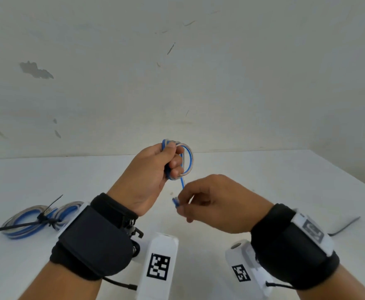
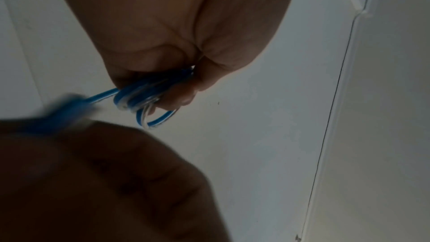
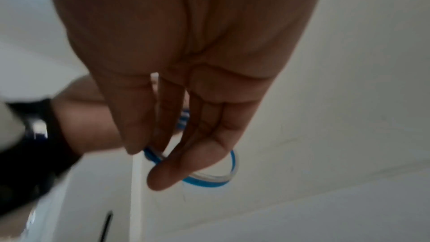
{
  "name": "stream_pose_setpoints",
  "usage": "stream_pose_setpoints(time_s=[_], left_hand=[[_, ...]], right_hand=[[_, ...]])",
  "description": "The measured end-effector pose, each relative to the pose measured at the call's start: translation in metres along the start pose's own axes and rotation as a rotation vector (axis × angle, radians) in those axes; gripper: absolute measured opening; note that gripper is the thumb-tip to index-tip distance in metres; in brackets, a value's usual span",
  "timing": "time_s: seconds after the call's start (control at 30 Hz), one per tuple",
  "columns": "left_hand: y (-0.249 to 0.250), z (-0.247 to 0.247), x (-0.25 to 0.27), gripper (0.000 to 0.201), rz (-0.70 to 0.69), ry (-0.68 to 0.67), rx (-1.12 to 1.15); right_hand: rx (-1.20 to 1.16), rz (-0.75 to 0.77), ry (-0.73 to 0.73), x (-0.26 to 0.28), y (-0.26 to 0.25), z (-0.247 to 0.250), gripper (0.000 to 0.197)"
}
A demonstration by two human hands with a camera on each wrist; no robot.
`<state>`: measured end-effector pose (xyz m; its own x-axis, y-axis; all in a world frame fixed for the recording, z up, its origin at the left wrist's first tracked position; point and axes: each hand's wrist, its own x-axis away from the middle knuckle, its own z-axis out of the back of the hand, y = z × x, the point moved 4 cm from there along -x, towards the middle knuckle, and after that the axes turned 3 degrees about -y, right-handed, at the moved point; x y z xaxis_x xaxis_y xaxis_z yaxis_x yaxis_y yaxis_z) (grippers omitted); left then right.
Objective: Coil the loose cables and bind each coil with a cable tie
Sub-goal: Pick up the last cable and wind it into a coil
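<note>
My left hand [image 1: 168,161] is raised above the white table [image 1: 263,174] and grips a small coil of blue-and-white cable [image 1: 188,159]. The same coil [image 2: 149,97] shows under its curled fingers in the left wrist view. A short tail [image 1: 182,185] hangs down from the coil to my right hand [image 1: 182,205], which pinches the cable's end [image 1: 175,202] between thumb and fingertips. In the right wrist view the coil [image 3: 209,178] shows beyond the fingers [image 3: 190,154].
Two bound blue-and-white coils [image 1: 36,219] with black cable ties [image 1: 47,213] lie on the table at the left. A loose black cable tie [image 1: 346,226] lies at the right, behind my right wrist. A white wall [image 1: 177,72] rises behind the table.
</note>
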<state>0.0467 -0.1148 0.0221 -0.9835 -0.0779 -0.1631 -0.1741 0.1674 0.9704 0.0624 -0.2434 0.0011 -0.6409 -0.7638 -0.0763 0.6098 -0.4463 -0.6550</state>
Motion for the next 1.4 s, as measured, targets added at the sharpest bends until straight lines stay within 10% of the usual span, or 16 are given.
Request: stream_pose_setpoints(time_s=[0.2, 0.83, 1.23, 1.4], left_hand=[[-0.004, -0.002, 0.001, 0.029, 0.008, -0.026, -0.108], [-0.003, -0.028, 0.012, 0.050, 0.202, -0.262, -0.010], [0.009, -0.022, 0.014, 0.042, 0.105, -0.194, -0.105], [0.010, -0.018, 0.012, 0.042, 0.061, -0.067, -0.063]], right_hand=[[-0.523, 0.198, 0.193, 0.012, -0.023, 0.031, 0.019], [-0.307, 0.161, 0.823, 0.028, 0.005, 0.085, 0.023], [-0.278, 0.158, 0.786, 0.029, 0.008, 0.086, 0.027], [-0.217, 0.122, 0.518, 0.027, 0.005, 0.076, 0.025]])
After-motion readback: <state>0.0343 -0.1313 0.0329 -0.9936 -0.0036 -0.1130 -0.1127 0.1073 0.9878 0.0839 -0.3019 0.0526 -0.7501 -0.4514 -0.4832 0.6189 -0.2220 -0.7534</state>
